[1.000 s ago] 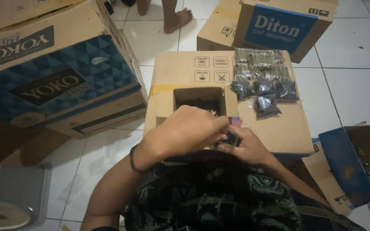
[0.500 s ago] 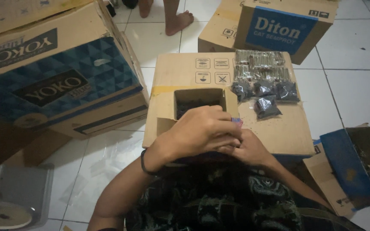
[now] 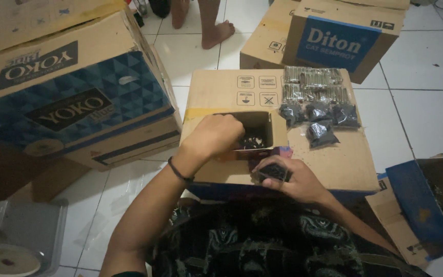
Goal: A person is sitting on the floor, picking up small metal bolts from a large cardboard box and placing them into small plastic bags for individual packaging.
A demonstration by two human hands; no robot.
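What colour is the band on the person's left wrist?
Black, a thin wristband on the left hand, head view.

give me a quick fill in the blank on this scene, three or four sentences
The left hand reaches into a square ___ cut in the cardboard box.
The right hand holds a small ___ of dark pieces.
Filled packets lie on the box's ___ side.
A bare ___ of another person stands on the tiled floor.

Missing words: hole; bag; right; foot
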